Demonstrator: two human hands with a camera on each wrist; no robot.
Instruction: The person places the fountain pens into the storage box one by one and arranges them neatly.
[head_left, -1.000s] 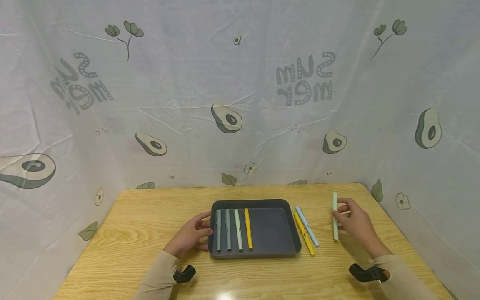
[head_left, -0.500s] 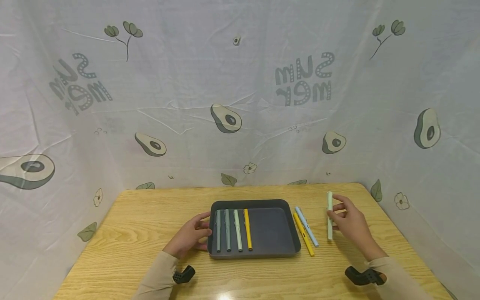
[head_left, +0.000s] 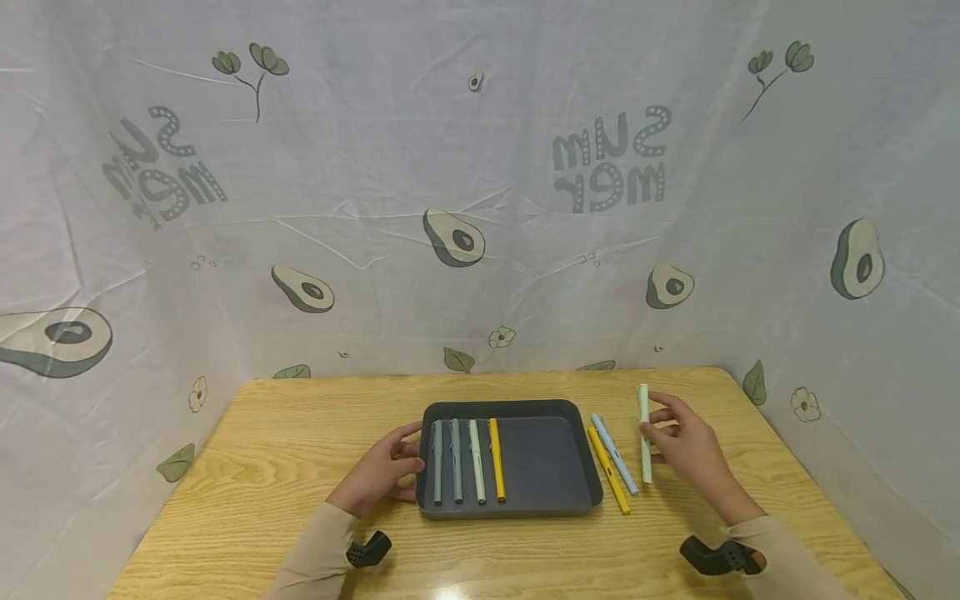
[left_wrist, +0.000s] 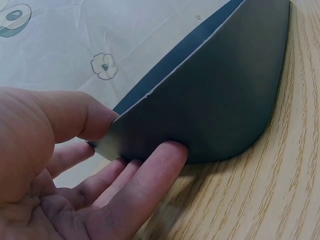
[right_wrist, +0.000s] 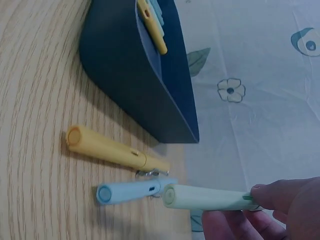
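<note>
My right hand [head_left: 686, 442] pinches a pale green capped pen [head_left: 645, 442] between thumb and fingers. In the right wrist view, this pen [right_wrist: 207, 197] stands clear of the table, its flat end towards the camera. Left of it on the table lie a light blue pen [head_left: 615, 454] and a yellow pen [head_left: 610, 471], slanted side by side. My left hand [head_left: 382, 468] touches the left side of a dark grey tray [head_left: 517, 511]; in the left wrist view the thumb meets the rim and a fingertip [left_wrist: 174, 152] rests on the outer wall.
Inside the tray's left half, several pens lie upright in a row: two grey-green, one pale green [head_left: 476, 462] and one yellow [head_left: 497, 462]. The wooden table [head_left: 322, 425] ends at a printed curtain [head_left: 525, 292] behind. A black wrist device [head_left: 720, 556] sits on each forearm.
My right hand has moved left with the pale green pen, closer to the light blue pen. The left hand and the tray have stayed in place.
</note>
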